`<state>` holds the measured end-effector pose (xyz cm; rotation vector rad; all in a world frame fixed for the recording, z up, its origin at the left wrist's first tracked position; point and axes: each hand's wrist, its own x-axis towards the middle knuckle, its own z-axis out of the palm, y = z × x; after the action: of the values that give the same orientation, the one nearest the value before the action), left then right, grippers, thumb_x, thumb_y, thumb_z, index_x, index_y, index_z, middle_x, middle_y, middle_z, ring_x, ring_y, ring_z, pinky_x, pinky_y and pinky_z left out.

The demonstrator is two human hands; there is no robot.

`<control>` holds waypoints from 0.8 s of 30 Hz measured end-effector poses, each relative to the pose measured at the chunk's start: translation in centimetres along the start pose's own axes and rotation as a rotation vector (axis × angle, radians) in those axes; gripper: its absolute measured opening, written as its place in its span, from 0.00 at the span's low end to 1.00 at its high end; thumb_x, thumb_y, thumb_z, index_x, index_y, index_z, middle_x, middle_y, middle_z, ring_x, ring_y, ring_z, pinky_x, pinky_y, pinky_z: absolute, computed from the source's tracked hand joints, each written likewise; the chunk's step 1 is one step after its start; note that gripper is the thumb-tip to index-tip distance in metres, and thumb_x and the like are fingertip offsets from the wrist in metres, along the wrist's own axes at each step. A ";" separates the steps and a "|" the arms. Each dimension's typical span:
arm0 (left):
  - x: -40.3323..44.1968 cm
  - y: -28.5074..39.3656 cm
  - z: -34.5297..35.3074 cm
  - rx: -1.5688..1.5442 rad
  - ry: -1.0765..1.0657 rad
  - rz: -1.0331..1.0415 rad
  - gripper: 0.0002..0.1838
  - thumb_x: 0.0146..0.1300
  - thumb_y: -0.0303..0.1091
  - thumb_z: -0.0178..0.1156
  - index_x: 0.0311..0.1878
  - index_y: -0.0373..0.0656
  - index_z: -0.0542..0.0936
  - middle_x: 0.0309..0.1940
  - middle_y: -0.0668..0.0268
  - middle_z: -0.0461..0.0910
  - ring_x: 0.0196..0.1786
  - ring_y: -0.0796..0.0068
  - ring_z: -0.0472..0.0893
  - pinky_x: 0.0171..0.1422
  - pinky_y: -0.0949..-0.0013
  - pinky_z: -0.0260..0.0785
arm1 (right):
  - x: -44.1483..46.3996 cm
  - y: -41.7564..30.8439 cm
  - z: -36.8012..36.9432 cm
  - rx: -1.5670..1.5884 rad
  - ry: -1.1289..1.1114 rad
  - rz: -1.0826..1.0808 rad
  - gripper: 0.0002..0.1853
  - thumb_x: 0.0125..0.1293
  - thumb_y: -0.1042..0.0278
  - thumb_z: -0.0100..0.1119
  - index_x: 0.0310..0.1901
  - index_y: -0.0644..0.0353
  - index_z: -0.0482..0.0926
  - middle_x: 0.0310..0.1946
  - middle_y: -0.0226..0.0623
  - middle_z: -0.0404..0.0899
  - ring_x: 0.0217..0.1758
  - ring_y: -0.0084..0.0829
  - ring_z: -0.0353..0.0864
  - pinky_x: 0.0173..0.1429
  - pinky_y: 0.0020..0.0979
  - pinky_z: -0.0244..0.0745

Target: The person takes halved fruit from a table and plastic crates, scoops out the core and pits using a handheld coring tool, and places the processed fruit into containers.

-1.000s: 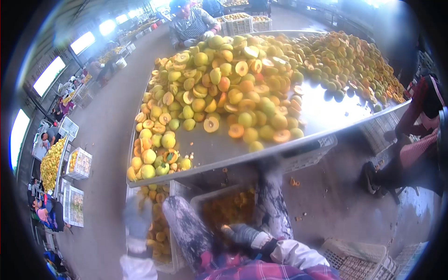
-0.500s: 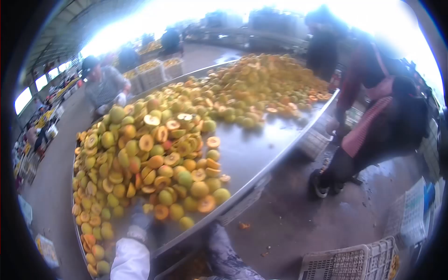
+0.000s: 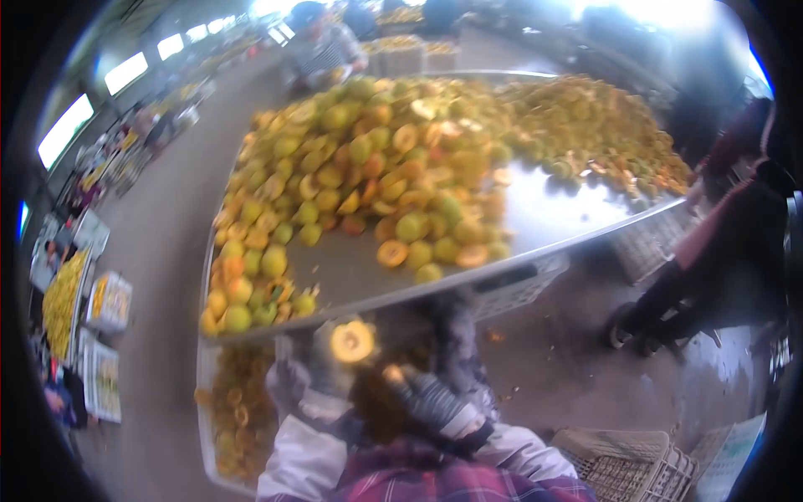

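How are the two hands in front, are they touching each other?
Apart. The head view shows a plain gap between the left hand and the right hand, both a bit blurry.

Right of the right hand (image 3: pixel 431 402): slatted crate (image 3: pixel 617 463) on the floor; farther out, person in dark trousers (image 3: pixel 715 259). Well left of the left hand (image 3: pixel 288 381): white crates (image 3: pixel 109 303) beside yellow heap (image 3: pixel 63 293); bright windows (image 3: pixel 65 132) beyond. Far ahead of both: blurred person in dark headgear (image 3: pixel 322 52), perhaps a checked apron.
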<state>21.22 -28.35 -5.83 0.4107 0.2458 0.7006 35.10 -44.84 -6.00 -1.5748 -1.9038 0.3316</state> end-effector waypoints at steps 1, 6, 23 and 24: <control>-1.5 -0.6 0.8 0.027 0.179 0.059 0.24 0.69 0.52 0.49 0.51 0.40 0.76 0.41 0.56 0.79 0.42 0.64 0.80 0.46 0.61 0.77 | 1.9 -2.8 -3.2 0.658 -0.220 0.451 0.16 0.72 0.75 0.39 0.58 0.68 0.68 0.54 0.51 0.73 0.58 0.40 0.75 0.57 0.35 0.74; -6.2 -2.1 3.4 1.138 0.391 0.529 0.14 0.65 0.35 0.58 0.50 0.38 0.78 0.40 0.60 0.81 0.41 0.70 0.81 0.46 0.67 0.76 | 0.9 -2.2 2.1 0.168 0.055 0.037 0.21 0.66 0.70 0.49 0.60 0.61 0.69 0.38 0.51 0.77 0.31 0.52 0.80 0.37 0.42 0.76; -5.5 -7.6 2.6 1.718 0.723 1.269 0.13 0.58 0.33 0.60 0.45 0.38 0.80 0.36 0.59 0.82 0.37 0.66 0.82 0.43 0.67 0.74 | 1.8 -5.3 -1.3 0.952 -0.297 0.773 0.28 0.76 0.44 0.35 0.48 0.64 0.75 0.37 0.50 0.79 0.46 0.48 0.78 0.53 0.41 0.70; -5.1 -9.4 -3.7 1.692 0.879 1.243 0.13 0.58 0.32 0.60 0.45 0.38 0.80 0.36 0.60 0.82 0.37 0.66 0.81 0.43 0.67 0.74 | 1.5 -5.2 -1.5 0.854 -0.265 0.641 0.28 0.76 0.44 0.34 0.49 0.64 0.74 0.39 0.52 0.79 0.47 0.50 0.78 0.55 0.42 0.68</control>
<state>21.49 -37.18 -12.88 1.9596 1.5346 1.7916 31.81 -44.99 -1.45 -1.4919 -1.0788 1.4617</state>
